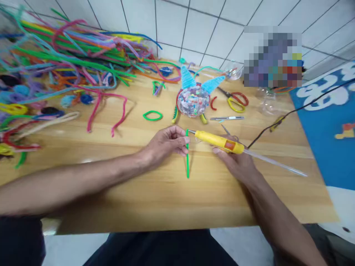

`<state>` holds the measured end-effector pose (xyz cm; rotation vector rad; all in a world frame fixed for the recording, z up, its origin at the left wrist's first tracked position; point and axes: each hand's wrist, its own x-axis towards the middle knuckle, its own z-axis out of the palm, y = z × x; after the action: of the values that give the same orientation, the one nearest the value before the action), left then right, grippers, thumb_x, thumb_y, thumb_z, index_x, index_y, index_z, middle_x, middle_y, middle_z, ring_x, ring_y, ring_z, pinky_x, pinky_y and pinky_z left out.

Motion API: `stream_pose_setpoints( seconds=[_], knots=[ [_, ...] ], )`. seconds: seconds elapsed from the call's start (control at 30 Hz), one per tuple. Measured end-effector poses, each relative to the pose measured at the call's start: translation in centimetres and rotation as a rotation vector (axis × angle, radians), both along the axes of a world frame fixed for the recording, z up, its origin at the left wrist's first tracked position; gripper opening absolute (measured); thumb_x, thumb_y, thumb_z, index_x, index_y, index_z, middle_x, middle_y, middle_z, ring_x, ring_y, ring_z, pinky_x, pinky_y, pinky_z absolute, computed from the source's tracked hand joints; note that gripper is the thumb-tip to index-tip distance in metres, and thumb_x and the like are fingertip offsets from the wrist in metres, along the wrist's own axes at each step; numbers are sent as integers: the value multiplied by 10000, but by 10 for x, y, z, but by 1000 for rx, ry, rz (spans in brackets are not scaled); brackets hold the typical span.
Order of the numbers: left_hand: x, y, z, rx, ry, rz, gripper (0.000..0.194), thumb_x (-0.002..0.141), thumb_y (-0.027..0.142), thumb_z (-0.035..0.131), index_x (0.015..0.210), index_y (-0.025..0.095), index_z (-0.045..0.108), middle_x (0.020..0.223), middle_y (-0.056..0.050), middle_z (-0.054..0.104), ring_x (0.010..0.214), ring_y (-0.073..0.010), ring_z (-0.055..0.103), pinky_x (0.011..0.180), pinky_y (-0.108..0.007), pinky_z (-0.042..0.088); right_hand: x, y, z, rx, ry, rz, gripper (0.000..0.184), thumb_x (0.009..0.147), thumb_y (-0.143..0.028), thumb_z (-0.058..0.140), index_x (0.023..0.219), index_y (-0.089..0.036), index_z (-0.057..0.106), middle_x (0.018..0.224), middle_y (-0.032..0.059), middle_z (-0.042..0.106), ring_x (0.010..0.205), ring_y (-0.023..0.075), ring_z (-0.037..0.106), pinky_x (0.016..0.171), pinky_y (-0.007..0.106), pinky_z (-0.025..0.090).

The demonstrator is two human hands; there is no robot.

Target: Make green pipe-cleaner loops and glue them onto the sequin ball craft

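Observation:
My left hand [173,142] pinches a green pipe cleaner [188,164] between thumb and fingers, its lower end pointing toward me. In my right hand [235,160] is a yellow hot glue gun [216,140], with a clear glue stick [277,164] jutting from its back. The nozzle meets the top end of the pipe cleaner or sits just beside it; I cannot tell which. Just beyond my hands stands a round craft figure [193,100] filled with colourful bits, with two light-blue ears and green-and-yellow legs. A green pipe-cleaner loop [152,115] lies left of it.
Piled pipe cleaners [83,55] cover the table's left and back. Right of the figure lie scissors [237,101], a slim silver tool [227,118] and clear plastic balls [268,105]. A black cord [302,107] runs off right. A tiled wall [172,26] borders the back.

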<state>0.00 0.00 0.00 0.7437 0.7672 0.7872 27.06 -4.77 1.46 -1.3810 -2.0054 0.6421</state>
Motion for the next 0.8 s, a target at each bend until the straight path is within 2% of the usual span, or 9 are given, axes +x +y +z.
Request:
stream_pose_setpoints(
  seconds=[0.4, 0.8],
  knots=[
    [-2, 0, -1, -37, 3, -12, 466, 737, 331, 1046, 944, 154, 668, 766, 39, 748, 634, -115, 768, 651, -228, 666, 5, 1, -1, 7, -4, 20, 78, 1071, -361, 660, 1089, -285, 670, 1011, 42, 771, 916, 274, 747, 811, 420, 593],
    [-3, 0, 3, -57, -4, -55, 418, 769, 330, 1029, 930, 139, 693, 778, 18, 762, 652, -116, 763, 672, -235, 656, 6, 2, 3, 23, -46, 23, 81, 1086, -371, 639, 1081, -294, 662, 997, 48, 755, 904, 279, 739, 786, 424, 599]
  ],
)
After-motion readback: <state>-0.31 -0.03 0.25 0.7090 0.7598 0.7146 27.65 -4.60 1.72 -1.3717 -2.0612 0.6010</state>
